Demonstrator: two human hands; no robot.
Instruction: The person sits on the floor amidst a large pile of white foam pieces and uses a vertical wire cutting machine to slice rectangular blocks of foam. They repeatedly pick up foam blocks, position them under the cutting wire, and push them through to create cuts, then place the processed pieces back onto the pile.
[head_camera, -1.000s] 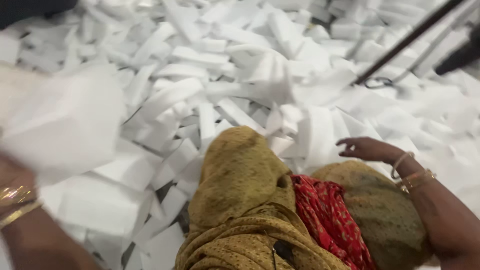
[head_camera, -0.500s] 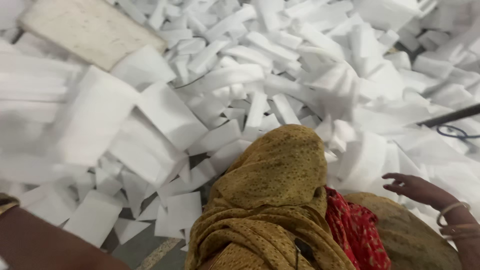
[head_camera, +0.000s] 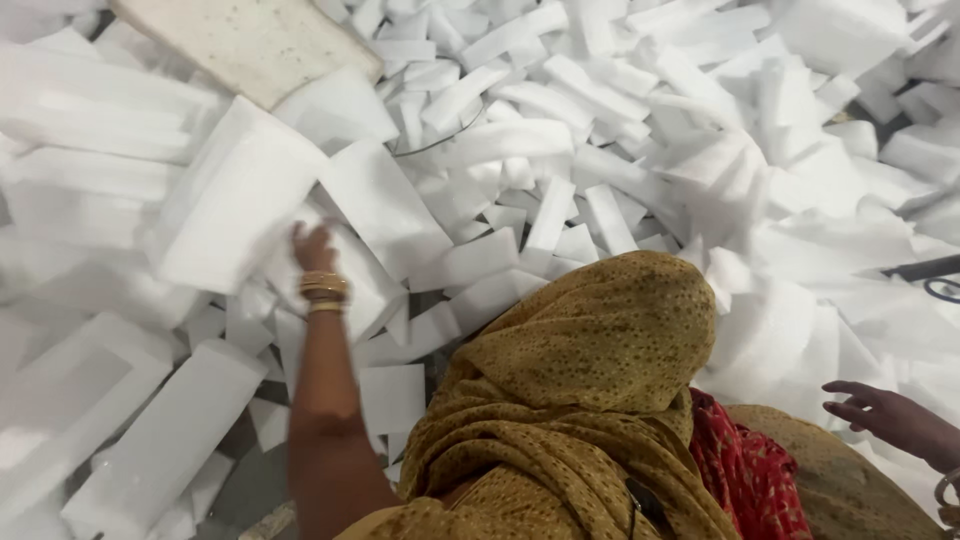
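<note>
My left hand (head_camera: 314, 248), with gold bangles at the wrist, reaches forward and to the left. Its fingers close on the lower edge of a large white foam slab (head_camera: 235, 200), which lies tilted on the heap. My right hand (head_camera: 880, 412) hovers at the lower right with the fingers apart, holding nothing, just above white foam pieces (head_camera: 800, 340). Between my arms rises my knee under an ochre patterned cloth (head_camera: 600, 340), with red cloth (head_camera: 750, 470) beside it.
Several white foam strips and blocks (head_camera: 560, 150) cover the ground all around. A dirty beige slab (head_camera: 250, 45) lies at the top left. A thin black cable (head_camera: 440, 143) runs over the foam. Dark bars (head_camera: 925, 268) show at the right edge; grey floor (head_camera: 240, 470) shows lower left.
The view has swung left. My left arm rose from the bottom left corner and stretched out to the large foam slab. My right hand stays low at the right, fingers apart.
</note>
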